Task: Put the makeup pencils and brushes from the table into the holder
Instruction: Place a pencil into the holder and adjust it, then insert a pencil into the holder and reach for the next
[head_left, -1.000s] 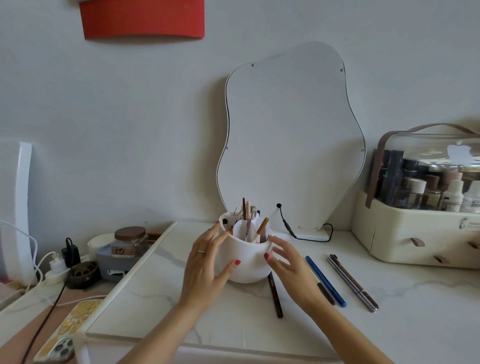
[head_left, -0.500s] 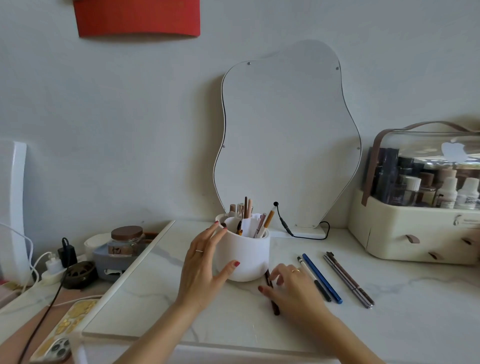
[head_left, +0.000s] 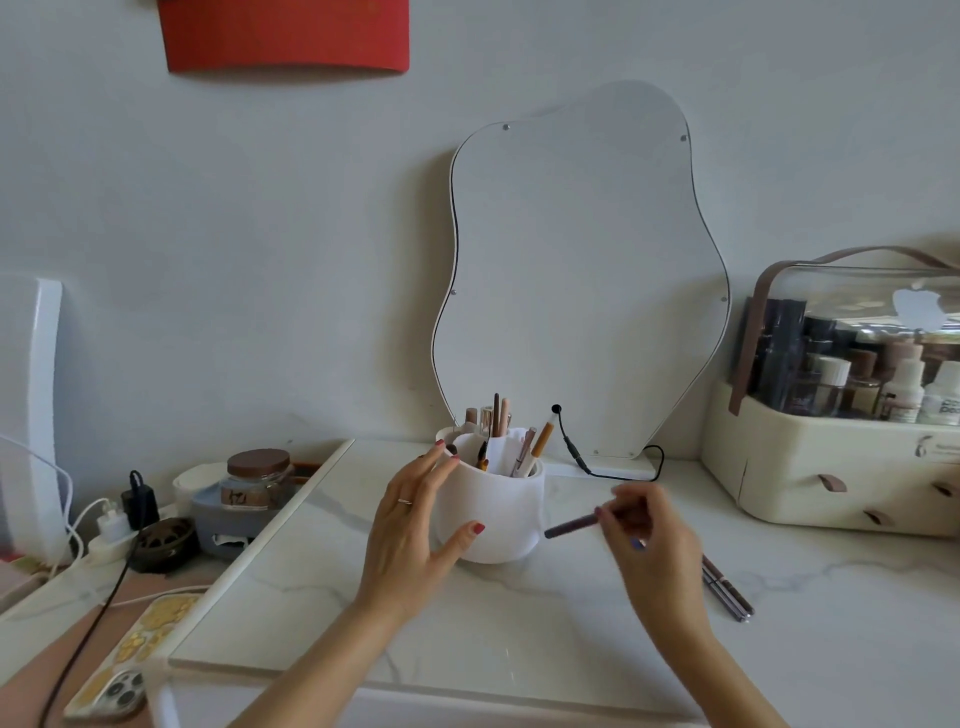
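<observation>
Meanwhile we saw the left hand spread open against the side of the white holder, thumb on its front wall, fingers near the rim. The holder stood on the marble table before the wavy mirror, several pencils upright inside. Just right of it, the right hand pinched a dark pencil in the air, its tip pointing at the holder. Two more pencils lay on the table beyond that hand.
</observation>
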